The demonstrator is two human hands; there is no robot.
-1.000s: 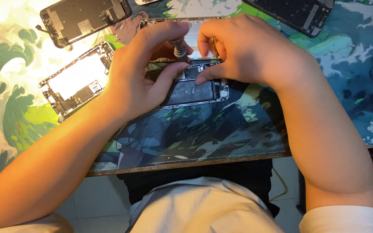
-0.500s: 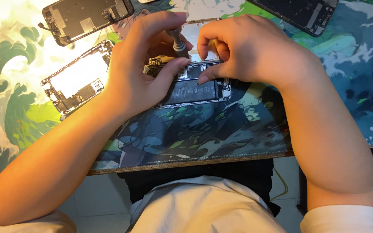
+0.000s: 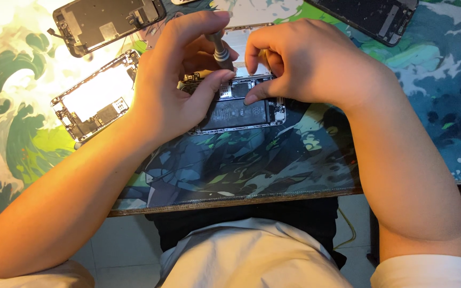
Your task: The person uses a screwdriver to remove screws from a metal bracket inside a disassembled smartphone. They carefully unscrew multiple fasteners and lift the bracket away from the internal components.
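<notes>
Under both hands [image 3: 182, 80], opened phone [image 3: 241, 109] half hidden

Single view: head-worn camera, looking steeply down over wearer's own torso and forearms. Faces forward across near edge of wave-patterned green-blue desk mat [image 3: 273, 176]. Close range; both hands fill upper centre of frame. Floor tiles visible below desk edge. No second view, no overlap to note.

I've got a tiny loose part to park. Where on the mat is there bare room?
Free: the mat between the opened phone and the table's near edge, and right of the right hand. Crowded: upper left, by the gutted phone frame.
</notes>
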